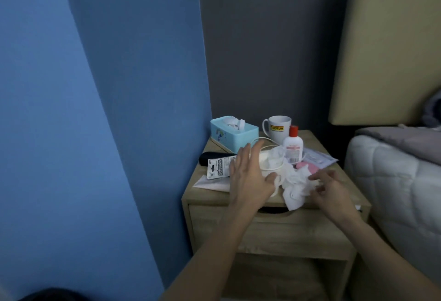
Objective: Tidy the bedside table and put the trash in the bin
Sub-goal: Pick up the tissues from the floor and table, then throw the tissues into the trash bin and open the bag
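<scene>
The table [212, 195] has a heap of white tissues [296, 181] in the middle, spread from back-left to front-right. The left hand [248, 176] is flat above it, fingers spread wide. The right hand [330, 189] has bent fingers touching the heap's right edge, holding nothing.

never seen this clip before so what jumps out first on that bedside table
The eye goes first to the heap of crumpled white tissues at the front middle of the wooden bedside table, with the left hand spread open above it and the right hand at its right edge. Behind stand a light blue tissue box at back left, a white mug and a red-capped white bottle.
</scene>
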Available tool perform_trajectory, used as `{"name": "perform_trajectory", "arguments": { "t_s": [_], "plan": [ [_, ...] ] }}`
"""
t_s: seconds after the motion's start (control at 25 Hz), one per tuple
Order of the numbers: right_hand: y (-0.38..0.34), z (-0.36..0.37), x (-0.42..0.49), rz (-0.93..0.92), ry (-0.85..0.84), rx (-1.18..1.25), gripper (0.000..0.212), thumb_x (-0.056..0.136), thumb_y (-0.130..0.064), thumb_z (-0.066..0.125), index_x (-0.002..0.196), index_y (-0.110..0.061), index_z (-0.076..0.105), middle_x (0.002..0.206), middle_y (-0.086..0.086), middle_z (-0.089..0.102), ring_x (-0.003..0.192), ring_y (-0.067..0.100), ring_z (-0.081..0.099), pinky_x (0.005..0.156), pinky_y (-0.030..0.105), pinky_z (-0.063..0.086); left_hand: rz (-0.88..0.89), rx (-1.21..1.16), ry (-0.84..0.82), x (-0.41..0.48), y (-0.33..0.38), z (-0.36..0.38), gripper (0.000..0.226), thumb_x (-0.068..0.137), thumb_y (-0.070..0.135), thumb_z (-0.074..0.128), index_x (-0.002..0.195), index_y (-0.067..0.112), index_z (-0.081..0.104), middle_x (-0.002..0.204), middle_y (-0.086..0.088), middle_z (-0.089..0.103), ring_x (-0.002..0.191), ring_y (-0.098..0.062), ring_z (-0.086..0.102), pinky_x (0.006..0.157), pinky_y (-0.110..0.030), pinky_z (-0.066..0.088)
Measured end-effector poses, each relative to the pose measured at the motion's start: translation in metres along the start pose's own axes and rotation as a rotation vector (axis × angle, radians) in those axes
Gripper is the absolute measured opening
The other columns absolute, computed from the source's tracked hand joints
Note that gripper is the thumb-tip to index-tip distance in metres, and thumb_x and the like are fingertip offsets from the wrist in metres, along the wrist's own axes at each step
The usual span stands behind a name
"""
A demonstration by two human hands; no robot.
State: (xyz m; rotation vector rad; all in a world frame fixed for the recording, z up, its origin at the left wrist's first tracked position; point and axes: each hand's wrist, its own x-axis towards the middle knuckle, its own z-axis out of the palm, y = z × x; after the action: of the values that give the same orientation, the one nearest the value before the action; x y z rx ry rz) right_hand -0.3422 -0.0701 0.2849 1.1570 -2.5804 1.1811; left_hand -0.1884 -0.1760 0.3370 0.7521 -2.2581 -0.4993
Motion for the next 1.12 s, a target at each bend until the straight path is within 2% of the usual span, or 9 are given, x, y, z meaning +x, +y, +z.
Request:
{"name": "perform_trajectory", "arguments": {
  "t_s": [0.2, 0.32, 0.44, 0.56, 0.72, 0.88, 0.96, 1.04, 1.12],
  "plan": [
    [-0.029, -0.053, -0.018, 0.208, -0.028, 0.029, 0.031, 0.077, 0.007, 0.059, 0.103, -0.011, 0.065, 0.119, 0.014, 0.052, 0.069, 0.016, 0.053, 0.07, 0.027, 0.042, -0.137, -0.208, -0.03, -0.029, 0.04, -0.067, 0.043, 0.086, 0.015, 0.061, 0.124, 0.027, 0.044, 0.128, 0.01, 0.05, 0.118, -0.003, 0.044, 0.098, -0.021, 0.041],
    [-0.088, -0.107, -0.029, 0.287, -0.113, 0.196, 0.031, 0.077, 0.009, 0.059, 0.08, -0.021, 0.063, 0.091, 0.001, 0.07, 0.072, 0.019, 0.062, 0.063, 0.015, 0.043, -0.231, -0.261, -0.187, -0.02, 0.077, -0.127, 0.028, 0.089, 0.015, 0.055, 0.111, 0.03, 0.051, 0.112, 0.014, 0.057, 0.103, 0.006, 0.052, 0.081, -0.009, 0.043],
    [-0.177, -0.181, -0.038, 0.297, -0.176, 0.337, 0.036, 0.076, 0.009, 0.064, 0.07, -0.026, 0.064, 0.077, -0.015, 0.07, 0.071, 0.006, 0.064, 0.059, 0.006, 0.044, -0.238, -0.326, -0.302, 0.003, 0.126, -0.206, 0.012, 0.088, 0.018, 0.051, 0.095, 0.025, 0.058, 0.094, 0.012, 0.064, 0.086, 0.004, 0.057, 0.074, -0.015, 0.046],
    [-0.263, -0.261, -0.039, 0.302, -0.227, 0.477, 0.027, 0.077, 0.007, 0.066, 0.069, -0.019, 0.068, 0.077, -0.011, 0.071, 0.064, 0.002, 0.064, 0.058, 0.01, 0.045, -0.296, -0.36, -0.301, 0.026, 0.173, -0.291, 0.012, 0.084, 0.03, 0.048, 0.083, 0.028, 0.059, 0.084, 0.016, 0.066, 0.073, 0.006, 0.057, 0.065, -0.011, 0.044],
    [-0.339, -0.341, -0.037, 0.243, -0.26, 0.666, 0.006, 0.077, -0.021, 0.071, 0.081, -0.025, 0.068, 0.074, -0.003, 0.073, 0.065, 0.008, 0.068, 0.064, 0.015, 0.05, -0.332, -0.374, -0.245, 0.04, 0.22, -0.375, 0.01, 0.083, 0.028, 0.053, 0.077, 0.032, 0.06, 0.081, 0.032, 0.063, 0.077, 0.008, 0.057, 0.061, -0.003, 0.039],
    [-0.378, -0.372, -0.024, 0.189, -0.364, 0.775, 0.019, 0.073, -0.041, 0.068, 0.083, -0.024, 0.069, 0.078, -0.001, 0.074, 0.07, 0.01, 0.067, 0.067, 0.017, 0.05, -0.336, -0.394, -0.197, 0.029, 0.239, -0.411, 0.017, 0.079, 0.039, 0.048, 0.081, 0.033, 0.063, 0.084, 0.019, 0.067, 0.076, 0.0, 0.061, 0.065, -0.01, 0.045],
    [-0.385, -0.365, -0.009, 0.135, -0.482, 0.754, 0.004, 0.08, -0.024, 0.066, 0.081, -0.026, 0.07, 0.081, -0.003, 0.073, 0.075, 0.009, 0.067, 0.07, 0.019, 0.051, -0.373, -0.353, -0.145, 0.025, 0.242, -0.414, 0.016, 0.08, 0.038, 0.05, 0.086, 0.032, 0.064, 0.084, 0.019, 0.067, 0.077, 0.0, 0.062, 0.067, -0.015, 0.048],
    [-0.39, -0.346, 0.016, 0.042, -0.631, 0.709, 0.02, 0.085, -0.008, 0.061, 0.078, -0.025, 0.07, 0.083, -0.009, 0.072, 0.08, 0.006, 0.066, 0.071, 0.017, 0.051, -0.425, -0.288, -0.04, 0.027, 0.242, -0.407, 0.015, 0.081, 0.035, 0.05, 0.089, 0.032, 0.063, 0.086, 0.018, 0.068, 0.08, 0.0, 0.063, 0.069, -0.02, 0.051],
    [-0.398, -0.324, 0.047, -0.143, -0.766, 0.687, 0.015, 0.086, -0.014, 0.061, 0.082, -0.026, 0.07, 0.085, -0.014, 0.071, 0.082, 0.002, 0.066, 0.071, 0.015, 0.05, -0.492, -0.182, 0.093, 0.035, 0.244, -0.398, 0.013, 0.083, 0.032, 0.051, 0.09, 0.032, 0.062, 0.087, 0.016, 0.066, 0.083, 0.001, 0.063, 0.069, -0.023, 0.051]
  ]
}}
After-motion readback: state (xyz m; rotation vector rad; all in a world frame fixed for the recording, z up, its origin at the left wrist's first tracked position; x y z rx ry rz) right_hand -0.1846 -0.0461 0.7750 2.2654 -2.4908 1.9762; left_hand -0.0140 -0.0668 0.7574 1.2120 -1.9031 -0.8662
